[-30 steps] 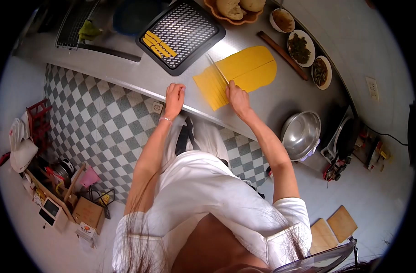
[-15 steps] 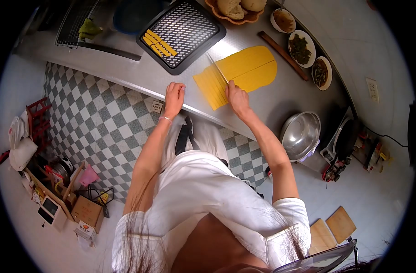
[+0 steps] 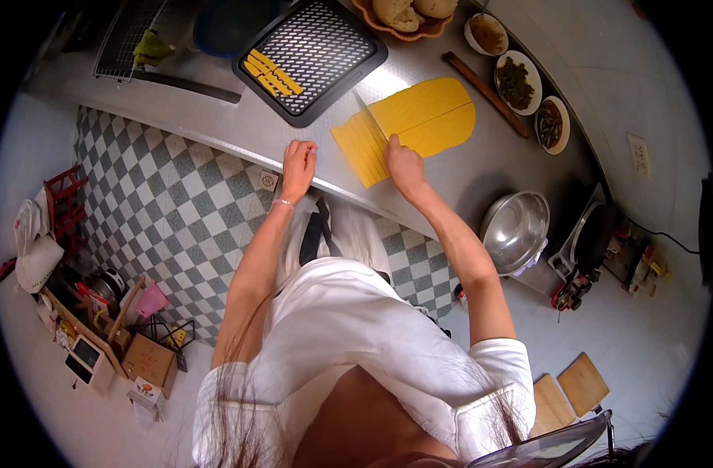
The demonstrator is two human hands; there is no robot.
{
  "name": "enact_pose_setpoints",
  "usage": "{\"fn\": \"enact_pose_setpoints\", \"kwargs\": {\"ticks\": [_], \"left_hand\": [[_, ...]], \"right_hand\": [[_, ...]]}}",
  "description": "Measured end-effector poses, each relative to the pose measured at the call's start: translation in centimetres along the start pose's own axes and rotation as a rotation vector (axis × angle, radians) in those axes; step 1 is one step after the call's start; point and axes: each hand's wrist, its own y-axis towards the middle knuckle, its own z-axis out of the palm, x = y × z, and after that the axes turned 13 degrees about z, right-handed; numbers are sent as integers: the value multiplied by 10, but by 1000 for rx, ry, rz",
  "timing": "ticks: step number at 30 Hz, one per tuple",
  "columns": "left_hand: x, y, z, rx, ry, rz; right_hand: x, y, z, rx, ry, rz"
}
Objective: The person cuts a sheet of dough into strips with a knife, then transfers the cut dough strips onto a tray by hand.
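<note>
My right hand [image 3: 404, 162] is closed around the handle of a knife. Its thin blade [image 3: 371, 113] lies across a flat sheet of yellow dough [image 3: 430, 117] on the metal counter. Left of the blade, the dough is cut into several narrow strips [image 3: 360, 147] lying side by side. A long line runs through the part on the right. My left hand [image 3: 299, 165] rests at the counter's front edge, fingers curled together with nothing visible in them. Beyond it, a dark perforated baking tray [image 3: 310, 115] carries several yellow strips [image 3: 272, 74] on its left side.
A wooden rolling pin [image 3: 487, 95] lies right of the dough, beside bowls of food [image 3: 517, 82] along the wall. A basket of buns [image 3: 407, 33] stands at the back. A steel bowl [image 3: 516, 232] sits at the right, near a stove [image 3: 583, 238].
My right hand and the knife have shifted very slightly to the left over the dough. My left hand stays at the counter's edge.
</note>
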Motion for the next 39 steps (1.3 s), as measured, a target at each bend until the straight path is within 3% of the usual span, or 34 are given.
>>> {"fn": "enact_pose_setpoints", "kwargs": {"ticks": [20,29,32,39], "left_hand": [[-2,1,0,-26,-24,-2],[-1,1,0,-34,34,55],[1,0,1,-32,31,59],[1,1,1,-19,-22,1]], "right_hand": [[1,-8,-4,54,-96,39],[-7,-12,13,43,-18,42],[-13,-13,26,-68,81,17],[-15,-11,9,3,11,16]]}}
